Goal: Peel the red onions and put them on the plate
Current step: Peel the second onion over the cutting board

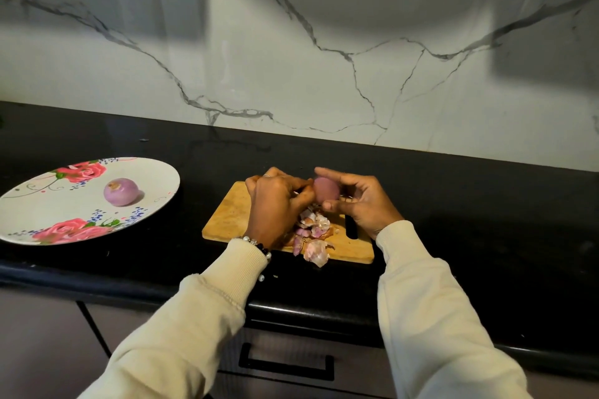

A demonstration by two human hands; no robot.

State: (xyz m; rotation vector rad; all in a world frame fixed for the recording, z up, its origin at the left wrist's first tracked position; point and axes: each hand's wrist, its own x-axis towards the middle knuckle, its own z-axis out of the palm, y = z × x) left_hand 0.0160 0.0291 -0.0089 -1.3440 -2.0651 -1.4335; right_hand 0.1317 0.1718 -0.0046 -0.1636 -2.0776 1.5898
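My right hand grips a red onion above the wooden cutting board, fingers over its top and thumb under it. My left hand is curled against the onion's left side, its fingertips pinching at the skin there. Loose pink and white peels lie in a heap on the board below both hands. One peeled onion sits on the white plate with red roses at the left.
A dark knife handle lies on the board under my right hand. The board and plate rest on a black counter against a marble wall. A drawer with a black handle is below the counter edge.
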